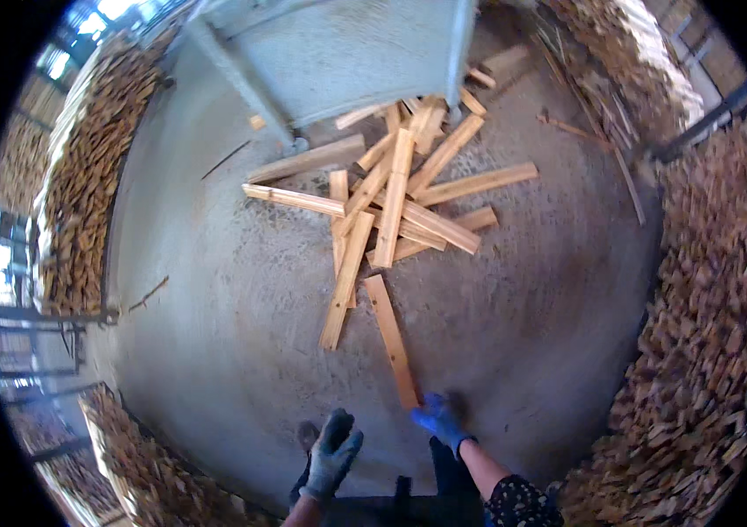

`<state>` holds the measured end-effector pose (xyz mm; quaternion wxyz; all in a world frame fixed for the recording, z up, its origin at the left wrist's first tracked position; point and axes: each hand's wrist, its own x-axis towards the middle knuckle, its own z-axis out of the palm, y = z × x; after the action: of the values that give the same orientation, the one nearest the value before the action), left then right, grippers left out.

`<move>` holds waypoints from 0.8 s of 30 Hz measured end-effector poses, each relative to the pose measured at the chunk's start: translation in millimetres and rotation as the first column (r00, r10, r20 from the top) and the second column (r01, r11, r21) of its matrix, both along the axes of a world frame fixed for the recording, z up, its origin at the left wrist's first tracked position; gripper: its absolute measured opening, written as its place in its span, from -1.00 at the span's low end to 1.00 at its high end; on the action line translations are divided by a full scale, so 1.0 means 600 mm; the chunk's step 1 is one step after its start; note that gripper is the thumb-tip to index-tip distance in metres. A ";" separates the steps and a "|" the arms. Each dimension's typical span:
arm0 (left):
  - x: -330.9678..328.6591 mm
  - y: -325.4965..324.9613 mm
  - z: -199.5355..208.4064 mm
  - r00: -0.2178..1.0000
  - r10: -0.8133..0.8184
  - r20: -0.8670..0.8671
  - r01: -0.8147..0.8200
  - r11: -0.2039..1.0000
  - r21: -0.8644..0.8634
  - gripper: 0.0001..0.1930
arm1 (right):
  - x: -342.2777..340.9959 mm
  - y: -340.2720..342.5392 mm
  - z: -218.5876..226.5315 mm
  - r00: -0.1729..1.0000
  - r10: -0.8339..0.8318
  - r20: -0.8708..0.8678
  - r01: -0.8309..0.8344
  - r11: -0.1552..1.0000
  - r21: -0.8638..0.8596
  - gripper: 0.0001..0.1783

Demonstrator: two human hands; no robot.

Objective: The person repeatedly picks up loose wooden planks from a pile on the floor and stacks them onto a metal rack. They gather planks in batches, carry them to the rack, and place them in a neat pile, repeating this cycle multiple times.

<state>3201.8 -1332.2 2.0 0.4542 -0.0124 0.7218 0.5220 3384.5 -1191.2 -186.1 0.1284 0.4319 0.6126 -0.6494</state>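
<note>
My right hand (440,419), in a blue glove, grips the near end of a flat reddish-brown wooden board (391,338). The board points away from me, its far end close to the heap. Low and to the left, my left hand (331,457) wears a grey-green glove. It holds nothing, and its thumb stands apart from the fingers. Farther off, a loose heap of pale boards (398,198) lies crisscrossed on the concrete floor (207,290).
Behind the heap stands a grey-blue metal frame with a panel (347,61). Stacked split wood (93,176) lines the left side, and a large woodpile (707,307) runs along the right. Thin sticks (597,123) lie at the far right. A small stick (150,292) is on the left floor.
</note>
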 end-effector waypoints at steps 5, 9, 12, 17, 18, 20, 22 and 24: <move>-0.001 -0.056 -0.101 0.982 -0.170 0.084 0.182 0.971 -0.153 -0.47 | -0.065 0.004 -0.091 0.994 -0.102 0.036 0.092 0.972 0.215 -0.30; -0.044 -0.144 -0.230 0.966 0.007 0.257 0.053 0.973 -0.224 -0.48 | -0.125 -0.033 -0.265 0.971 -0.196 0.140 0.089 0.831 0.550 -0.28; -0.074 -0.134 -0.249 0.969 -0.164 0.186 0.204 0.953 -0.223 -0.61 | -0.153 -0.027 -0.350 0.920 -0.188 0.344 -0.025 0.847 0.531 -0.09; -0.119 -0.234 -0.312 0.932 0.014 0.363 0.089 0.960 -0.264 -0.63 | -0.170 -0.019 -0.386 0.901 -0.331 0.281 0.009 0.661 0.750 -0.26; -0.117 -0.236 -0.323 0.918 0.051 0.393 0.043 0.973 -0.227 -0.61 | -0.156 -0.012 -0.383 0.909 -0.304 0.286 0.020 0.716 0.698 -0.27; -0.113 -0.221 -0.324 0.879 0.106 0.466 -0.039 0.988 -0.150 -0.58 | -0.139 0.016 -0.355 0.942 -0.209 0.261 0.060 0.873 0.484 -0.33; -0.105 -0.198 -0.300 0.831 0.164 0.532 -0.135 0.986 -0.093 -0.55 | -0.136 0.019 -0.281 0.990 -0.131 0.054 0.118 0.973 0.198 -0.48; -0.071 -0.125 -0.257 0.886 -0.038 0.463 0.064 0.997 -0.041 -0.49 | -0.116 0.013 -0.201 0.960 -0.279 0.011 0.279 0.959 -0.048 -0.60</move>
<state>3159.2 -1407.4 -152.2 0.6256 -0.1297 0.6074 0.4721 3315.1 -1183.2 -306.8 0.0475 0.5119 0.5292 -0.6750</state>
